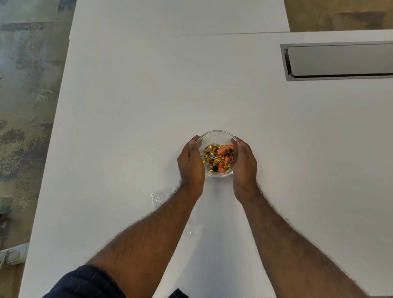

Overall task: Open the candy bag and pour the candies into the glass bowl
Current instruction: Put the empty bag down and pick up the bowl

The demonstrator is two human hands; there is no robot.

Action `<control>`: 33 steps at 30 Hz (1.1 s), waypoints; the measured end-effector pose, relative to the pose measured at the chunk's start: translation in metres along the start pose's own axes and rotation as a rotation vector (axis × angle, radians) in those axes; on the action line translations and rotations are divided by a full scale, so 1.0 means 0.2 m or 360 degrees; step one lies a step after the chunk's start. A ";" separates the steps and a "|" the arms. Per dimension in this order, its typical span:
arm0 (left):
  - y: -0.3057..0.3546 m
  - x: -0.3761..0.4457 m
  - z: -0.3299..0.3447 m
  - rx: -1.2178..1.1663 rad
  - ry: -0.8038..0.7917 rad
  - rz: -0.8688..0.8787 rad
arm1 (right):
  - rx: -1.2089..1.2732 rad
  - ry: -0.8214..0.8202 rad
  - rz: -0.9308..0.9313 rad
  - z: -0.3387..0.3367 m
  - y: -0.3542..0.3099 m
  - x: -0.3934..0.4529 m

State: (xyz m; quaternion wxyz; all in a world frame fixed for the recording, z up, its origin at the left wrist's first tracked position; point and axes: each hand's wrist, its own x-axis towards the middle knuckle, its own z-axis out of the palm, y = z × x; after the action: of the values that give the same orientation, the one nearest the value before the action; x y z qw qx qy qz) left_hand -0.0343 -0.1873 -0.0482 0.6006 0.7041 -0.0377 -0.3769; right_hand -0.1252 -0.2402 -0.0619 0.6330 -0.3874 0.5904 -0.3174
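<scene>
A wide white table (127, 120) fills the head camera's view, with mottled grey-green carpet (16, 89) to its left and a closed grey metal cable hatch (346, 60) set into the top at far right. Near the middle of the table, directly ahead of the person, stands a small clear glass bowl (218, 134) holding wrapped candies (218, 158), some in gold foil and some in orange. The left hand (191, 163) and the right hand (245, 167) cup the bowl from opposite sides, palms turned inward, fingers curved against the glass; each is partly closed around the bowl wall, not clenched. The bowl sits squarely between the two hands, equally near both, and being round it has no long axis to align. A crumpled clear plastic candy bag (158, 196) lies flat on the table just beside and partly under the left forearm, nearer the person than the bowl, apparently empty. Judging by this, the pouring looks finished, and any coming move would probably be a two-handed shift of the bowl.
</scene>
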 end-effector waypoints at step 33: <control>0.26 -0.27 0.92 -0.0129 -0.0148 -0.0030 | 0.0262 0.0205 -0.0179 -0.58 -0.58 0.23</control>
State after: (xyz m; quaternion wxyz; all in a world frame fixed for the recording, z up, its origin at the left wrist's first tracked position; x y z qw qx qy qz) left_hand -0.1591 -0.3249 0.0247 0.6228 0.6612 -0.0437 -0.4161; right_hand -0.2302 -0.3517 0.0147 0.6047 -0.3454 0.5791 -0.4239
